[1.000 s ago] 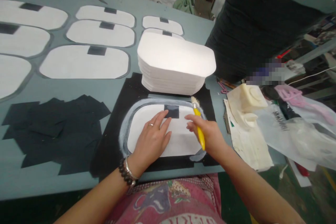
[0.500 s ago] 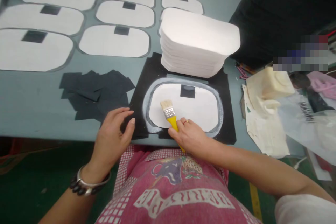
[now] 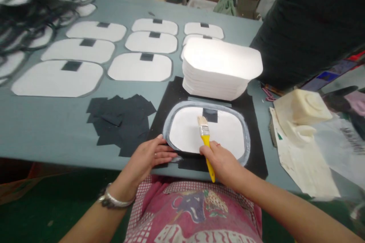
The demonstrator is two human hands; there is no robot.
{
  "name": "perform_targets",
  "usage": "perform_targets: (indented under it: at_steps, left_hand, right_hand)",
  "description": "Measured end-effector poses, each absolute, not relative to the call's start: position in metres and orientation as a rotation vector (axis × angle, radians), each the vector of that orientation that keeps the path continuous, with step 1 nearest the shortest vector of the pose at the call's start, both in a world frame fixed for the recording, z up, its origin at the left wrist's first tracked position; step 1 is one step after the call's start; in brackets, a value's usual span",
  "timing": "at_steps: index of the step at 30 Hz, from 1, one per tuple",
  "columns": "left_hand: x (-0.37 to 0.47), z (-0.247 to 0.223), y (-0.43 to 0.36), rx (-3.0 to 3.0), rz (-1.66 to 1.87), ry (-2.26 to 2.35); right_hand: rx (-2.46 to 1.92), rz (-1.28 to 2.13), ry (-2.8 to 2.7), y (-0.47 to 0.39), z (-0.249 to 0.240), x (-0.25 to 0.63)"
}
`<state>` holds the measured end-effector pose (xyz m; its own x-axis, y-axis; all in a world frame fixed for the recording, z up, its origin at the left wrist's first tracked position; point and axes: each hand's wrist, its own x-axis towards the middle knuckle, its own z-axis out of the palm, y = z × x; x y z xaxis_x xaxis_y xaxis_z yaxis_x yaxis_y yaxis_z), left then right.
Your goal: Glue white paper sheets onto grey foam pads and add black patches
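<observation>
**A:** where's the brush rel. to the hands?

**B:** Right hand [image 3: 222, 163] is closed around the yellow handle of the brush [image 3: 205, 140]. Handle runs back under the palm toward the table's [image 3: 51, 129] near edge; bristles point away from the person and sit on the white panel [image 3: 208, 133], just below its black square patch [image 3: 210, 115].

**A:** left?

**B:** Left hand [image 3: 148, 157] lies flat, fingers loosely spread, holding nothing. Fingertips touch the near-left rim of the white panel, where the grey ring around it meets the black mat [image 3: 171, 98]. Brush is just to its right, not touching it.

**A:** panel position?

**B:** Centred on the black mat, at the near table edge, right in front of the person. Both hands are at its near side.

**A:** surroundings?

**B:** Stack of white panels [image 3: 221, 66] just behind the mat. Pile of loose black squares [image 3: 119, 119] left of the mat, beyond the left hand. Rows of laid-out white panels with patches [image 3: 139, 66] further back. Cream plastic jug [image 3: 302, 108] lies to the right on paper. A second person in dark clothing [image 3: 310, 19] stands at the far right.
</observation>
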<state>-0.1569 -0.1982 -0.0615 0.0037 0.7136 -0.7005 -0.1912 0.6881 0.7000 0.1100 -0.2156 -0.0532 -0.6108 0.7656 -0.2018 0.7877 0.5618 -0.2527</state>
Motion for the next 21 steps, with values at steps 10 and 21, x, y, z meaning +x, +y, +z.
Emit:
perform_targets:
  at_steps: [10, 21]
  left_hand:
    - [-0.127, -0.071, -0.167, 0.497, 0.871, 1.371]
    - [-0.153, -0.085, -0.182, 0.652, 0.762, 1.589]
  right_hand:
    - [1.735, -0.554, 2.888, -0.223, -0.083, 0.128]
    - [2.514, -0.244, 2.033, -0.160, -0.059, 0.204]
